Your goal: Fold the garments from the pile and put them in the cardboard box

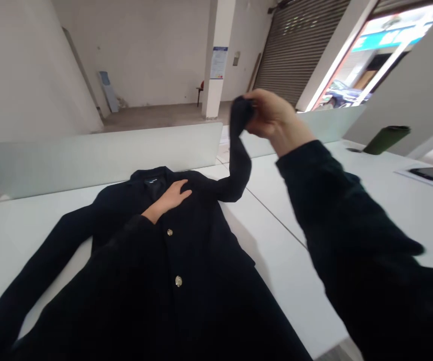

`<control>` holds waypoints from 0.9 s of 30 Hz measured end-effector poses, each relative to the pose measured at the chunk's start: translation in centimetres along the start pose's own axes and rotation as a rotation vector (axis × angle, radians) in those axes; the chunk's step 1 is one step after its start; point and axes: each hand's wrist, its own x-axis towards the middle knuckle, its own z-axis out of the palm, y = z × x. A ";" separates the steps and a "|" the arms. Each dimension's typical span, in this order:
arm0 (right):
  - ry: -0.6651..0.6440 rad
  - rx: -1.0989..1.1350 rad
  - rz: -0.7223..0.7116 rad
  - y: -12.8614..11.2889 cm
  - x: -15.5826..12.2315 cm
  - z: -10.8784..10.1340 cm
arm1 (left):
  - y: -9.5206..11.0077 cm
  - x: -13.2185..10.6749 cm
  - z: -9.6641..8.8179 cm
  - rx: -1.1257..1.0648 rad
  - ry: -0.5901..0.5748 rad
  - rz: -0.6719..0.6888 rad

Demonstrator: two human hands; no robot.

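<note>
A white bench (276, 250) carries the dark coat (201, 240), laid front up, its collar (141, 174) toward the frosted divider (126, 155), perhaps to keep the body flat. The right hand (263, 113) pinches the end of one sleeve (241, 160) above the bench, which lifts that sleeve. The left hand (173, 195) rests on the coat, fingers slightly parted, likely steadying it. A notice (219, 62) on the pillar (220, 30) and the neck label (152, 181) bear unreadable writing.

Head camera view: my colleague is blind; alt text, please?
A person's right hand holds up one sleeve of a dark jacket lying front up on a white table; the left hand rests on the jacket's chest.
</note>
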 end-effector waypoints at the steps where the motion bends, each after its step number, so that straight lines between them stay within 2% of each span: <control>1: -0.077 0.095 0.015 -2.4 0.0 2.8 | -0.9 -1.1 -1.5 -0.034 0.024 -0.027; 4: -0.293 0.366 0.051 -7.7 -1.1 10.6 | -3.9 -4.7 -5.6 -0.313 0.196 -0.185; 6: -0.498 0.514 0.038 -8.8 -2.6 15.1 | -6.0 -7.1 -7.5 -0.660 0.392 -0.302; 8: -0.621 0.575 0.030 -7.9 -4.6 18.7 | -8.0 -9.2 -8.6 -0.961 0.568 -0.395; 10: -0.587 0.432 0.025 -5.0 -6.6 20.9 | -9.6 -10.7 -8.9 -1.086 0.661 -0.446; 12: -0.442 0.111 0.009 -1.1 -8.5 21.6 | -10.9 -11.6 -8.5 -1.068 0.695 -0.486; 14: -0.280 -0.168 0.018 3.1 -9.9 21.0 | -11.6 -11.7 -7.9 -0.905 0.676 -0.519; 18: -0.153 -0.320 0.108 10.0 -10.9 18.5 | -12.1 -10.3 -7.4 -0.612 0.592 -0.557; 21: -0.146 -0.360 0.141 12.9 -11.0 17.9 | -12.2 -8.4 -8.1 -0.360 0.594 -0.403; 23: -0.165 -0.370 0.134 13.9 -11.2 18.4 | -12.3 -7.2 -8.7 -0.190 0.667 -0.263; 24: -0.172 -0.374 0.125 14.2 -11.3 18.7 | -12.4 -6.8 -9.0 -0.129 0.708 -0.237; 25: -0.177 -0.377 0.114 14.5 -11.3 19.0 | -12.5 -6.5 -9.1 -0.065 0.717 -0.260; 27: -0.188 -0.382 0.090 14.9 -11.5 19.5 | -12.8 -6.4 -9.1 0.064 0.644 -0.401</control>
